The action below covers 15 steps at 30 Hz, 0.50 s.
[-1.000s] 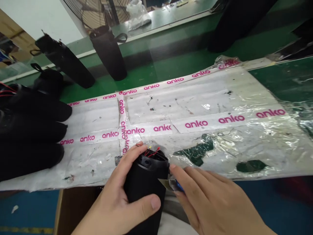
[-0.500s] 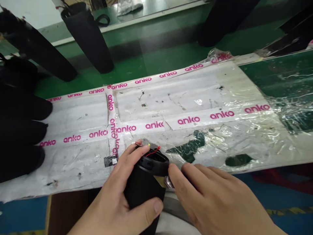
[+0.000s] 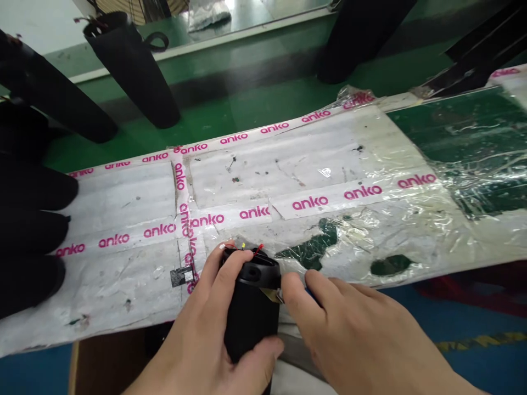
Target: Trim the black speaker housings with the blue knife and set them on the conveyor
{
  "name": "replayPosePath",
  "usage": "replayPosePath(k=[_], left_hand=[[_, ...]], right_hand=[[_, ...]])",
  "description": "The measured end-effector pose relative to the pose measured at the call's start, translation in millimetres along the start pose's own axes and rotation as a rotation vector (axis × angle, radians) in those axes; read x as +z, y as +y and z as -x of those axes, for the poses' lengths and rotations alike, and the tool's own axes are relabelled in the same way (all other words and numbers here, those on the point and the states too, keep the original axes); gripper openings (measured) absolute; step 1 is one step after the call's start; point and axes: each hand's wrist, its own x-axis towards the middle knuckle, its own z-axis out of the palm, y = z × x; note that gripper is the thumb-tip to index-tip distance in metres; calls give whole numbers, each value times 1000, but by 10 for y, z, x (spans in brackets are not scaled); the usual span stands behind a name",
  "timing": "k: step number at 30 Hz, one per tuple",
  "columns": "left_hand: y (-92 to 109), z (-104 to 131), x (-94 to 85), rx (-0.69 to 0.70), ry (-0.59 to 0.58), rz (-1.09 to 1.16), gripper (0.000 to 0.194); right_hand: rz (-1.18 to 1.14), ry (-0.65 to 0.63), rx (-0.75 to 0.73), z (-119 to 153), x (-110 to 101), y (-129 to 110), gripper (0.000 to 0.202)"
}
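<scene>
My left hand [image 3: 214, 329] is wrapped round a black fabric-covered cylinder [image 3: 251, 323], tilted at the table's near edge. Its top end has a black plastic ring [image 3: 257, 272] with a round hole in the side. Out of the open end stick thin wires, with a red connector [image 3: 259, 248] and a small yellow one [image 3: 243, 245]. On the cylinder's right side, just below the ring, my right hand [image 3: 346, 323] is closed on a metal-tipped tool [image 3: 280, 297] with a blue part between the fingers. What kind of tool it is stays hidden. A yellowish strip [image 3: 270, 294] shows at its tip.
A white-covered table [image 3: 247, 181] with pink-lettered tape and torn patches spreads ahead. A small black label [image 3: 181, 276] lies left of my hands. Several black cylinders [image 3: 135, 71] stand or lie at the left, another [image 3: 358, 44] at the back right. An open carton [image 3: 111, 362] is below.
The cylinder has turned in my left hand, so the ring's round hole now shows. My right hand stays at the ring's lower edge. The whole view has shifted slightly.
</scene>
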Motion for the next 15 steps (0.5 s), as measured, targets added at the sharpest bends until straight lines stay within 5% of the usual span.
replayPosePath(k=[6,10,15], left_hand=[[4,-58,-10,70,-56,-132,87],[7,-72,0,21,7,-144,77],[5,-73,54,-6,73,-99,67]], right_hand=[[-96,-137,15,-162,-124,64,51],[-29,-259,-18,-243,-265,77,44],[28,-51,-58,64,-488,233,43]])
